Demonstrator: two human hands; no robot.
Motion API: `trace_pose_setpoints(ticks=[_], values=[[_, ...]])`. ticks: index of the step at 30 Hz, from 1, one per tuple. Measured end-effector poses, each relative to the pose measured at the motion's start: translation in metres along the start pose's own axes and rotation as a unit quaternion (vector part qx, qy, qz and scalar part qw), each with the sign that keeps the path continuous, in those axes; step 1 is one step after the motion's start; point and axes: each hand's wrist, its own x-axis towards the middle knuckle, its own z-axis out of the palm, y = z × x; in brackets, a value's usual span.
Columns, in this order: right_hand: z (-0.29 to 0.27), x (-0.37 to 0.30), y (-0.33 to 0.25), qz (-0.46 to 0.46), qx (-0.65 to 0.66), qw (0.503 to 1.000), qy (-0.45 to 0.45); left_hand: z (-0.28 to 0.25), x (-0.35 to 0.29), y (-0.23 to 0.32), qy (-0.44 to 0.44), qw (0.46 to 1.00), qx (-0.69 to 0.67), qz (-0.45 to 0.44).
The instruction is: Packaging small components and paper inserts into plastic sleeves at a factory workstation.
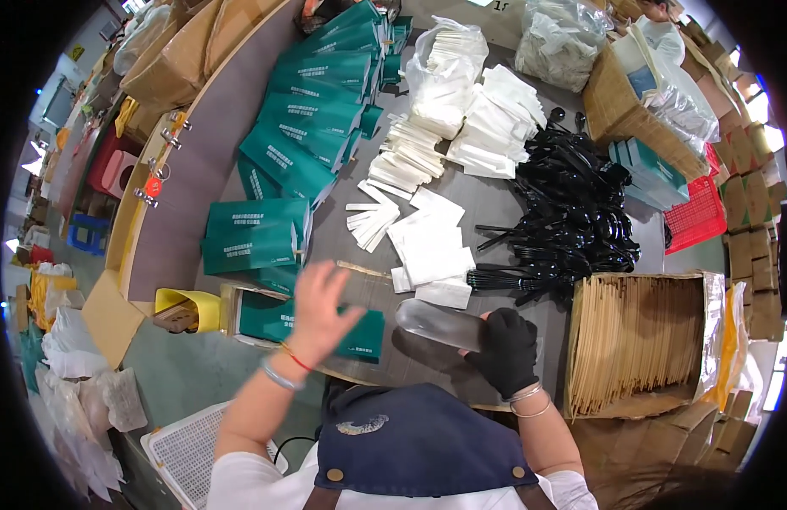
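Observation:
My left hand, bare and slightly blurred, hovers with fingers apart over a green printed paper pouch at the front of the table. My gloved right hand is closed on one end of a long, clear plastic piece with a rounded tip; its exact kind is unclear. Just beyond it lie white napkin packets. A thin wooden stick rests to the right of my left fingers. Black plastic cutlery is heaped beyond my right hand.
Fanned green pouches line the table's left side. An open carton of wooden sticks stands at right. Behind the cutlery are a cardboard box and a red basket. A yellow container sits at the left front.

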Motion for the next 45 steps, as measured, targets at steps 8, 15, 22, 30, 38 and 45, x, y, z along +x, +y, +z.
trace_pose_setpoints(ticks=[8,15,22,30,38,45], values=[[0.003,-0.001,-0.006,-0.048,-0.034,0.993,-0.103,0.039,-0.04,0.023,-0.058,0.985,-0.034,-0.157],[0.06,0.017,-0.058,-0.111,0.068,0.986,-0.107,0.033,-0.032,0.023,-0.093,0.983,-0.056,-0.149],[0.04,0.009,0.012,0.012,0.126,0.99,0.065,0.061,0.066,-0.015,0.065,0.986,-0.139,-0.059],[-0.029,-0.149,0.263,0.36,-0.02,0.872,0.331,0.056,0.065,-0.029,-0.055,0.986,-0.118,-0.104],[-0.04,-0.139,0.256,0.457,-0.082,0.876,0.134,0.056,0.064,-0.028,0.033,0.99,-0.091,-0.101],[-0.046,-0.133,0.273,0.465,-0.083,0.878,0.084,0.05,0.07,-0.034,-0.045,0.982,-0.105,-0.149]])
